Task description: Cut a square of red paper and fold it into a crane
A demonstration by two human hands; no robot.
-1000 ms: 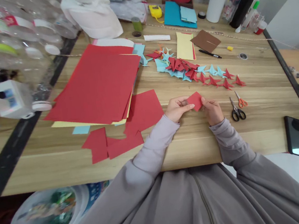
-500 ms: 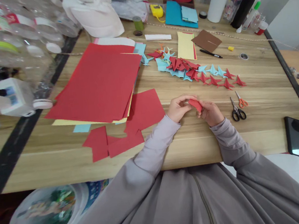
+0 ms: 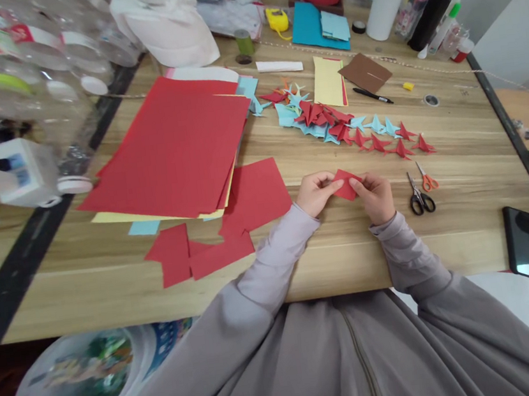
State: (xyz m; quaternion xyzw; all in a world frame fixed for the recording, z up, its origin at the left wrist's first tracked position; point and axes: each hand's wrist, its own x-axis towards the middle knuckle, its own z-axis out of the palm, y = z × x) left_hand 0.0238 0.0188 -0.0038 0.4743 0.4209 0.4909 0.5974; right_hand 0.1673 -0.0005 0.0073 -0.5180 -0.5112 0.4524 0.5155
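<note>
A small red paper square (image 3: 346,189) is held between both hands above the front of the wooden table (image 3: 339,259). My left hand (image 3: 316,194) pinches its left side, and my right hand (image 3: 374,196) grips its right side with the thumb on top. Beyond the hands lie several folded red and light blue paper shapes (image 3: 378,142). To the left, a large red paper stack (image 3: 176,151) rests beside a red sheet (image 3: 259,195) and cut red pieces (image 3: 175,254).
Black scissors (image 3: 422,202) and orange scissors (image 3: 429,182) lie right of my hands. A phone (image 3: 522,242) sits at the right front edge. Farther back are a black pen (image 3: 373,95), brown paper (image 3: 365,72) and yellow paper (image 3: 328,81). Plastic bottles (image 3: 39,52) crowd the left.
The red paper has turned and now shows a flatter, wider face between the hands. My right hand has shifted slightly, its thumb now on top of the paper.
</note>
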